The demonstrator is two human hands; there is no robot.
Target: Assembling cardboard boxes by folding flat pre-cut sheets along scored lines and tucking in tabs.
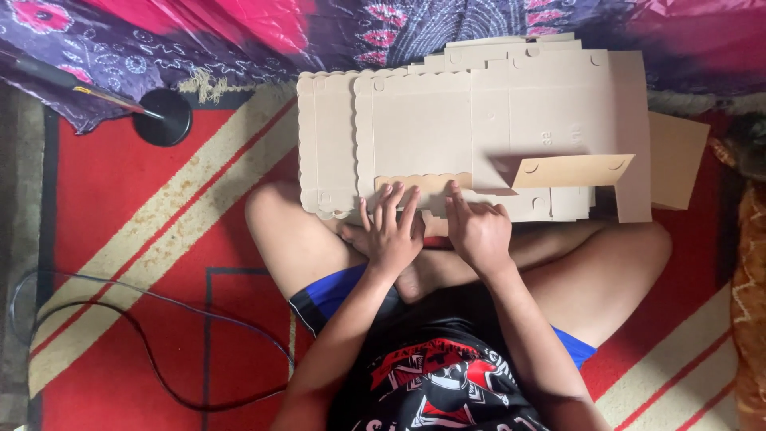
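- The left hand (391, 231) lies palm down with its fingers spread flat, the tips pressing on the near scalloped flap (423, 183) of a flattened cardboard box blank (447, 128).
- The right hand (477, 230) sits just beside it, fingers loosely curled, with the forefinger stretched forward onto the same flap's edge; neither hand pinches anything, both press down.
- The box blank rests across the person's crossed legs and reaches out over the rug (120, 207). It seems to top a stack of similar die-cut sheets, whose edges show in steps at the far side.
- To the right, a smaller raised flap (570, 170) stands up from the blank and casts a shadow behind it; a separate brown card piece (678, 160) pokes out at the far right.
- Risk, as I judge it: the flap is being pressed along a crease, and uneven pressure from the two hands could bend it off the score line and leave a crooked fold or a torn scallop.
- The stack is only partly supported by the knees, so a hard push on the near edge could tip it or slide the sheets out of line.
- The floor is covered by a red rug with broad cream stripes.
- A thin dark cable (152, 351) loops across the rug on the left, and a round black base (163, 117) sits near the upper left.
- A purple and pink patterned cloth (263, 32) runs along the far side of the scene.
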